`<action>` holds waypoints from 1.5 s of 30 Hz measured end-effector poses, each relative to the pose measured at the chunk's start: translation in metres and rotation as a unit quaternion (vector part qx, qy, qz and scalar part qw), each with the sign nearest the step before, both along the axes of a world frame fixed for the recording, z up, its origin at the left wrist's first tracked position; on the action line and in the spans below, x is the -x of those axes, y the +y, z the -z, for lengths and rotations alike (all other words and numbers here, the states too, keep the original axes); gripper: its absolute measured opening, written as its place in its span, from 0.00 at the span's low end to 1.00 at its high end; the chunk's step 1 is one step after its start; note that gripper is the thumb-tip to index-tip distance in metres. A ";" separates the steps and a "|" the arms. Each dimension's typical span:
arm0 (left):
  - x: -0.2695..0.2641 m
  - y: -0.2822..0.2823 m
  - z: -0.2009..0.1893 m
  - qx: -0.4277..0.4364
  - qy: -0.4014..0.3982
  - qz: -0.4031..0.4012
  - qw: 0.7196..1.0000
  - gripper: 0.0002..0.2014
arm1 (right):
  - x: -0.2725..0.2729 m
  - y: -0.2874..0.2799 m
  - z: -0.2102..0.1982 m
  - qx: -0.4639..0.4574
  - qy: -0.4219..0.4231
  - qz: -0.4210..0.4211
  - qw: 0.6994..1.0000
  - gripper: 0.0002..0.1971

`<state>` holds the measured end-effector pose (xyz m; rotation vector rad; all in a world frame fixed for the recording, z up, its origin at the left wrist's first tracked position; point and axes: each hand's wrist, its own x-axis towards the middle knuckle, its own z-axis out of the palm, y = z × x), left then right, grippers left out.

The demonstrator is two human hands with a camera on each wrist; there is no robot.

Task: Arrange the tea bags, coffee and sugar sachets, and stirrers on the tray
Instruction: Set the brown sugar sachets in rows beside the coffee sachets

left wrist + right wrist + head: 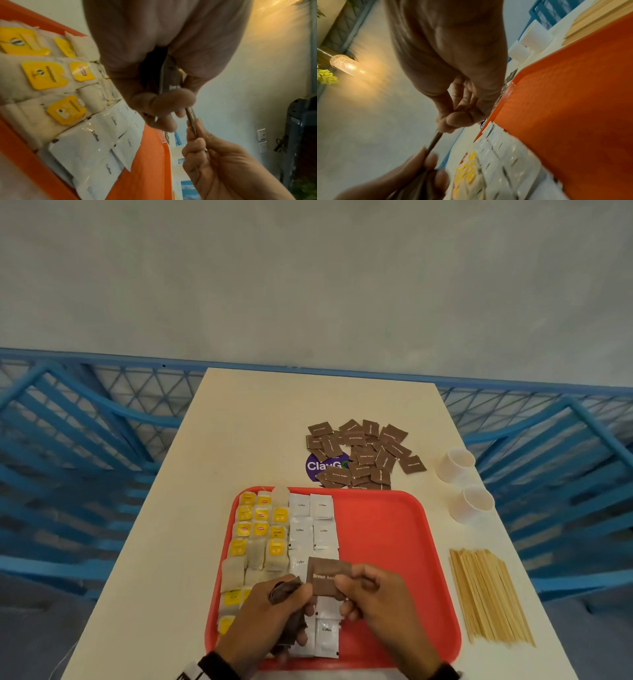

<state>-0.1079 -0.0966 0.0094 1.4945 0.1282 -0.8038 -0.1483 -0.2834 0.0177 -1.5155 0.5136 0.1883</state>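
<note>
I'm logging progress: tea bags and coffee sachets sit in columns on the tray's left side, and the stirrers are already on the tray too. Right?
Not quite. The head view shows the stirrers lying on the table, right of the red tray. The tea bags and coffee sachets are as you say.

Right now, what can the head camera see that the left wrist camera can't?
Only the head view shows the pile of brown sugar sachets on the table beyond the tray, the two white cups and the bundle of wooden stirrers to the right of the tray. Only the left wrist view shows the printing on the tea bag tags up close, and a wall socket. Both show the red tray, the white coffee sachets, and the left hand and right hand pinching a brown sachet between them.
</note>
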 end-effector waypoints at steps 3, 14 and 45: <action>-0.004 0.001 0.006 -0.001 0.026 -0.032 0.999 0.13 | -0.037 -0.032 0.022 0.096 0.016 0.025 0.995 0.05; -0.015 0.005 0.007 -0.010 0.047 -0.037 0.998 0.14 | -0.166 -0.089 0.093 0.333 0.113 -0.015 0.936 0.11; -0.038 -0.032 -0.031 0.266 0.118 -0.110 0.950 0.19 | -0.037 0.003 -0.057 0.316 -0.103 -0.185 0.925 0.20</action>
